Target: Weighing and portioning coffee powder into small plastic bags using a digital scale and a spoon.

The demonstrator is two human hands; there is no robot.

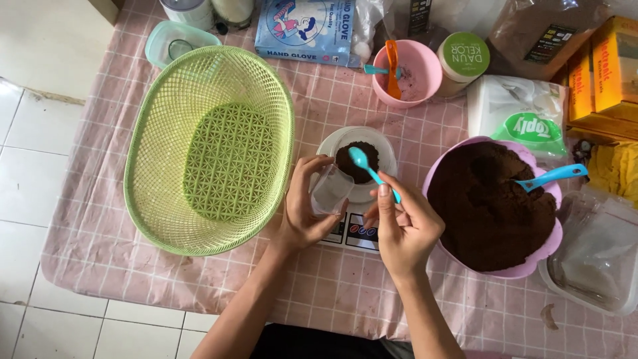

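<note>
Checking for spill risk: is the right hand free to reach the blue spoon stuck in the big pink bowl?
Probably not: the right hand already pinches a small blue spoon, though nothing blocks the bowl's spoon.

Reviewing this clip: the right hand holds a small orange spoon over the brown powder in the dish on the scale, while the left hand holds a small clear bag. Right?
Not quite: the head view shows the spoon in the right hand is light blue, not orange. The rest stands: it is over the brown powder in the dish on the scale, and the left hand holds a small clear bag.
</note>
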